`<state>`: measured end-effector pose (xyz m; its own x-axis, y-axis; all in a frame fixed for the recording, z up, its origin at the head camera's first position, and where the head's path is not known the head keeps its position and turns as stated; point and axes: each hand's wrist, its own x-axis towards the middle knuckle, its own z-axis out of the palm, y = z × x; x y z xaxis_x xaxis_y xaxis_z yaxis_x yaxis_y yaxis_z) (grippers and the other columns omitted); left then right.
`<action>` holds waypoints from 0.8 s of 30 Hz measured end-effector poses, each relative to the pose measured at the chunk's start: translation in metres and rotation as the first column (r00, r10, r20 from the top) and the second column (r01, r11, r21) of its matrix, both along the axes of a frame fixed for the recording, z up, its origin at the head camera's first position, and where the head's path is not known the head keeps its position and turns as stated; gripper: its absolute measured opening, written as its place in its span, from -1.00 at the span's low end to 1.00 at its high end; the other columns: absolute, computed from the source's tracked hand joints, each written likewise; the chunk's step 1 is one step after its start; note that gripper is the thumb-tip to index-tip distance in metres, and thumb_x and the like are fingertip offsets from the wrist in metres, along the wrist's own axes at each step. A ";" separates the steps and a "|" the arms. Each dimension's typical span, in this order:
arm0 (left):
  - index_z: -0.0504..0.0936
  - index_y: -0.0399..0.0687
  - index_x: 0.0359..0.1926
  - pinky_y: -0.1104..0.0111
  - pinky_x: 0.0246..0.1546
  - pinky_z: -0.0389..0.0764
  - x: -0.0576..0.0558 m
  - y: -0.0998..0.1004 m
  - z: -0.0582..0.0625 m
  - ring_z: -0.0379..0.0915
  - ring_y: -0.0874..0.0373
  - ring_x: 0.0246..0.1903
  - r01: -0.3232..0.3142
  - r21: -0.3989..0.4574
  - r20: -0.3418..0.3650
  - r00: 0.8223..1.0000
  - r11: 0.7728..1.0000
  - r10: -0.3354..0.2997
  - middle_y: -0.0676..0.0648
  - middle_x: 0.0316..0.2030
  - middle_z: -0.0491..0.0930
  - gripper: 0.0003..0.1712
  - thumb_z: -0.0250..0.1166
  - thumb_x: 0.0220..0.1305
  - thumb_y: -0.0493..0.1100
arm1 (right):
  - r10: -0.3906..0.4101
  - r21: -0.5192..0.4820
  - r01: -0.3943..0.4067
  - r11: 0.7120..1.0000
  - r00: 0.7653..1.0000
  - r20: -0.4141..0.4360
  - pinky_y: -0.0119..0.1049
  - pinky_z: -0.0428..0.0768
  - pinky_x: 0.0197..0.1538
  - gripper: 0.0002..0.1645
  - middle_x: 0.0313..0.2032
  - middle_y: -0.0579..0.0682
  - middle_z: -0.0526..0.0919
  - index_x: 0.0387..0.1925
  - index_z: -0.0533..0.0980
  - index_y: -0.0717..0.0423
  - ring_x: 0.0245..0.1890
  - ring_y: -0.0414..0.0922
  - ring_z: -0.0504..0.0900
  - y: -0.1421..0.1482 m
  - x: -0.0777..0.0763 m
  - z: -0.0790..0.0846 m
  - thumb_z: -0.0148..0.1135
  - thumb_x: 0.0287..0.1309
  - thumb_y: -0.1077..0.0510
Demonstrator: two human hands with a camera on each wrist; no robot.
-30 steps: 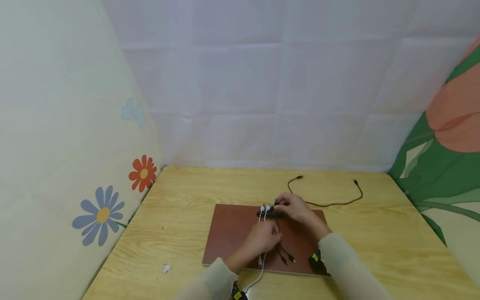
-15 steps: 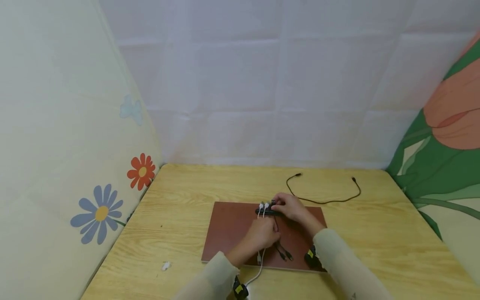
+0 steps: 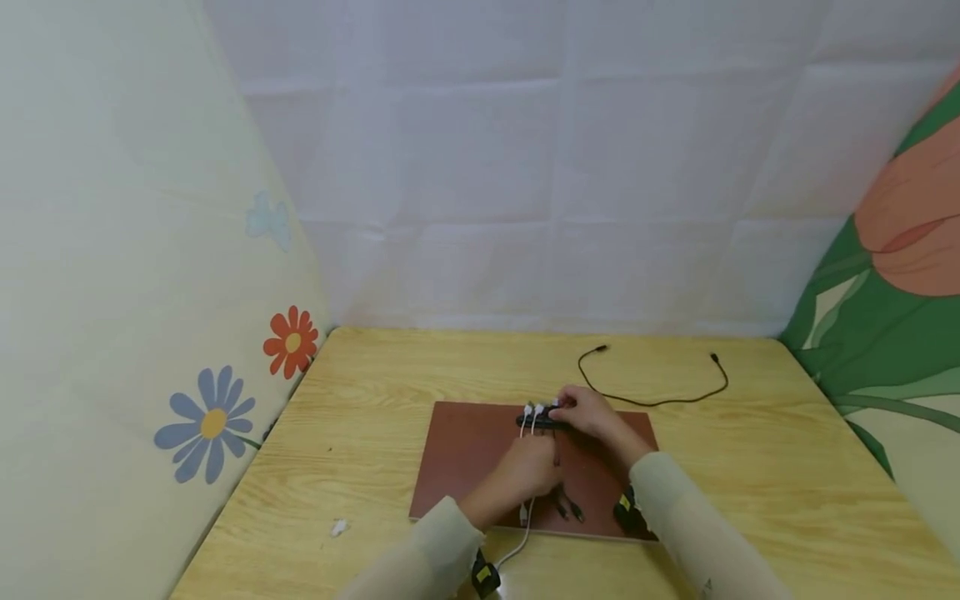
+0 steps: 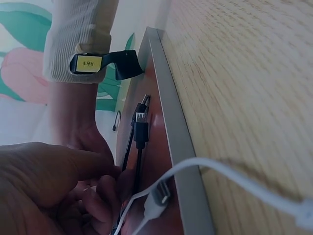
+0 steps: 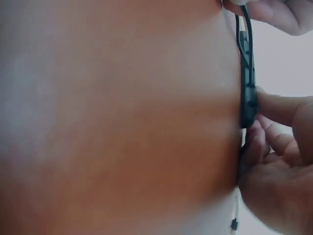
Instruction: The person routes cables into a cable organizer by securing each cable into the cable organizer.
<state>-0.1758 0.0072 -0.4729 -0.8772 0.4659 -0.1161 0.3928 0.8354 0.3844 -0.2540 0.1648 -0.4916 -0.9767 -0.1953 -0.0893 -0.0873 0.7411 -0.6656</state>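
Note:
My left hand [image 3: 529,467] is low over the reddish-brown board [image 3: 461,450], its thumb and finger pinching a black cable. Two black plugs [image 4: 141,131] stick out past this hand, one with a bare metal tip. A black slotted cable clip [image 5: 248,110] lies near the board's far edge. My right hand [image 3: 588,414] grips the clip's right end, the thumb against its side and the other fingers curled beyond. Black cable runs between the two hands along the clip. White cables [image 3: 533,424] sit in its left slots; one white cable also trails off the board's near edge.
Behind the board, a loose black cable [image 3: 660,403] curves across the wooden table [image 3: 360,392]. A small white scrap [image 3: 339,527] lies at the left. Flowered cloth hangs at both sides, and a plain white cloth [image 3: 465,167] closes off the back.
The right hand stays at the clip's right end, its fingertips shifting slightly down onto the clip. The left hand keeps its pinch in nearly the same spot. The view shifts slightly.

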 end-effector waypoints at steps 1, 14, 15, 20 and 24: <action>0.35 0.06 -0.78 0.41 -0.65 0.26 0.000 0.000 0.001 0.24 0.25 -0.74 0.008 -0.003 0.000 1.000 1.000 -0.008 0.15 -0.80 0.30 -0.50 0.37 0.23 -0.14 | -0.011 0.013 0.011 1.000 1.000 0.012 -0.21 0.38 -0.29 -0.80 -0.38 -0.01 0.54 -0.37 0.51 0.09 -0.39 -0.09 0.43 0.000 0.000 0.001 0.35 0.29 0.10; 0.34 0.04 -0.77 0.45 -0.70 0.25 0.004 0.003 0.004 0.25 0.28 -0.77 0.016 -0.021 0.008 1.000 1.000 -0.016 0.14 -0.81 0.27 -0.50 0.40 0.20 -0.14 | -0.061 0.072 0.053 0.996 0.992 0.113 -0.33 0.27 -0.48 -0.63 -0.66 -0.10 0.32 -0.64 0.33 0.05 -0.64 -0.17 0.27 -0.008 0.005 0.015 0.20 0.24 0.09; 0.35 0.04 -0.76 0.45 -0.69 0.27 0.004 0.003 0.004 0.26 0.27 -0.76 0.012 -0.025 0.013 1.000 1.000 -0.012 0.14 -0.80 0.29 -0.50 0.41 0.20 -0.13 | -0.060 0.074 0.052 0.996 0.991 0.119 -0.34 0.24 -0.50 -0.60 -0.69 -0.13 0.26 -0.68 0.29 0.03 -0.66 -0.18 0.22 -0.008 0.006 0.015 0.17 0.22 0.10; 0.38 0.01 -0.74 0.43 -0.67 0.30 0.005 0.002 0.005 0.29 0.24 -0.72 0.000 -0.043 0.038 0.999 0.999 0.002 0.09 -0.74 0.37 -0.51 0.41 0.22 -0.10 | -0.070 0.088 0.058 0.994 0.987 0.145 -0.37 0.15 -0.57 -0.50 -0.78 -0.19 0.10 -0.79 0.16 -0.03 -0.73 -0.22 0.07 -0.010 0.008 0.015 0.12 0.19 0.12; 0.38 0.01 -0.74 0.41 -0.67 0.29 0.005 0.000 0.003 0.27 0.23 -0.74 0.001 -0.041 0.054 0.999 0.999 0.001 0.08 -0.75 0.38 -0.51 0.39 0.24 -0.08 | -0.092 0.092 0.078 0.993 0.983 0.158 -0.37 0.14 -0.59 -0.46 -0.78 -0.19 0.09 -0.80 0.16 -0.04 -0.75 -0.22 0.07 -0.010 0.008 0.015 0.14 0.22 0.08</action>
